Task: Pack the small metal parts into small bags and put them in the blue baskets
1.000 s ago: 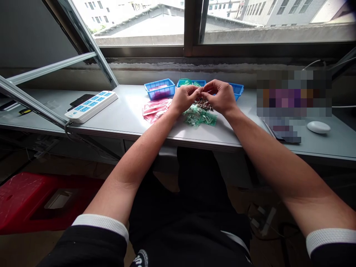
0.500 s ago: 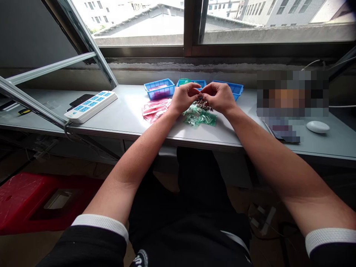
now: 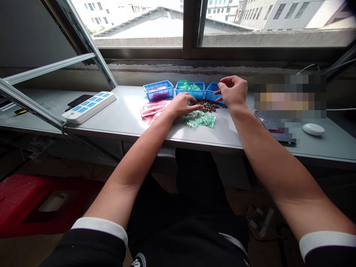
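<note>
Head view shows my left hand [image 3: 182, 104] flat, fingers loosely spread, touching the heap of small dark metal parts [image 3: 207, 105], my right hand [image 3: 233, 92] pinched, contents unclear, just beyond that heap over the rightmost blue plastic tray [image 3: 213, 90]; I judge slow release best.

A black top with short sleeves is worn. Each sleeve is ended by a white ribbed band, one above the left arm [image 3: 133, 174] and one above the right arm [image 3: 272, 174]. The arms are bare below the bands. Black trousers are worn too. A small white mark is seen on the black cloth at the bottom.
</note>
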{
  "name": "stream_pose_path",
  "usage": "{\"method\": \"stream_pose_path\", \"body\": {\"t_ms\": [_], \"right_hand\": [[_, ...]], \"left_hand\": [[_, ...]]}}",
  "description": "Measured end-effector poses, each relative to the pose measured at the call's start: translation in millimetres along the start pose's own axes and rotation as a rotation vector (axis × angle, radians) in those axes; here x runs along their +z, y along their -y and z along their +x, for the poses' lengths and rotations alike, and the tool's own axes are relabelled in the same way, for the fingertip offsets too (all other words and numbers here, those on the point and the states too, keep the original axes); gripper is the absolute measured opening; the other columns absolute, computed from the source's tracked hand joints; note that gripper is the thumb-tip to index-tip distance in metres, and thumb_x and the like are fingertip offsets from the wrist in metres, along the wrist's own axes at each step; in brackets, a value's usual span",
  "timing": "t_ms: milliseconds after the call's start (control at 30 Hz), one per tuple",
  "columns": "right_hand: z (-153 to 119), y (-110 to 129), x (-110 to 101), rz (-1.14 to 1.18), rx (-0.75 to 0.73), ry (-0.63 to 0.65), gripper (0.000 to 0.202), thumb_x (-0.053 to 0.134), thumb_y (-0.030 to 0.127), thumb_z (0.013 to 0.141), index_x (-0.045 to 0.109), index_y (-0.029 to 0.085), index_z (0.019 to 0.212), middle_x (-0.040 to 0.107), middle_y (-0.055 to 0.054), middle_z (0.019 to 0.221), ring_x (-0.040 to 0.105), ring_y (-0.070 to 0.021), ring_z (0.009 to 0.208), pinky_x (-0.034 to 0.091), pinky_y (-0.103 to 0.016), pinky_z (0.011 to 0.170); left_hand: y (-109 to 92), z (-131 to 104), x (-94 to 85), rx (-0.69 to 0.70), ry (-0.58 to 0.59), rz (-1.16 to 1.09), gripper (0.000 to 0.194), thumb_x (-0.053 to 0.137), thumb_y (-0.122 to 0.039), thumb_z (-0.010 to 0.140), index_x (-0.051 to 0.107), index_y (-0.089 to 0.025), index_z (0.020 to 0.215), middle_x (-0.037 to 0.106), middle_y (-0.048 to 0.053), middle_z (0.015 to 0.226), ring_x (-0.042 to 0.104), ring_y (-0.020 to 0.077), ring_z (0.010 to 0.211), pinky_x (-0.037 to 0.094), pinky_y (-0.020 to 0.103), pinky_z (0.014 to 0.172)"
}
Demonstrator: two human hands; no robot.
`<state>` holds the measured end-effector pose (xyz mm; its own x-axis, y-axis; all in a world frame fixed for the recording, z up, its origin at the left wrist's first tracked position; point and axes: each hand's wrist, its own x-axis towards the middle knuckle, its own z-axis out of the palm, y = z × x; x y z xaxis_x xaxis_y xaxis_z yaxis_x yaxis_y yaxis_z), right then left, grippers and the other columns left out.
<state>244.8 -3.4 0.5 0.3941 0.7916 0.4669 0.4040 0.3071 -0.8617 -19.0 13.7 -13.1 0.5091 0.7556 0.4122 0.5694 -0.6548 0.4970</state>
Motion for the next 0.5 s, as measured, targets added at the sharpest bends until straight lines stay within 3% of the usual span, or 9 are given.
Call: {"method": "stream_pose_path", "body": {"t_ms": [133,267,500], "right_hand": [[-14.8,14.8,2.5,-0.048,-0.049,0.086,0.03,0.099,0.052,0.11,0.079,0.03,0.103,0.089,-0.013,0.11,0.095,-0.0372,0.095,0.084,-0.056,0.076],[-27.8,26.0,5.1,-0.118,-0.122,0.148,0.024,0.097,0.037,0.111,0.08,0.027,0.097,0.088,-0.012,0.1,0.094,-0.0361,0.091,0.084,-0.06,0.094],[-32.2,26.9,5.1,-0.13,-0.143,0.185,0.017,0.09,0.022,0.11,0.08,0.026,0.098,0.087,-0.008,0.096,0.09,-0.0298,0.082,0.082,-0.054,0.088]], "left_hand": [[-0.1,2.0,0.3,-0.029,0.018,0.022,0.031,0.103,-0.044,0.102,0.105,-0.022,0.125,0.096,0.014,0.134,0.089,0.033,0.119,0.069,0.044,0.115],[3.2,3.9,2.3,-0.025,0.009,-0.003,0.02,0.098,-0.031,0.105,0.105,-0.022,0.121,0.099,0.012,0.125,0.09,0.0307,0.113,0.07,0.044,0.11],[6.6,3.5,5.0,-0.035,-0.005,-0.147,0.027,0.1,-0.015,0.097,0.103,-0.017,0.124,0.101,0.013,0.121,0.094,0.0301,0.113,0.075,0.043,0.11]]}}
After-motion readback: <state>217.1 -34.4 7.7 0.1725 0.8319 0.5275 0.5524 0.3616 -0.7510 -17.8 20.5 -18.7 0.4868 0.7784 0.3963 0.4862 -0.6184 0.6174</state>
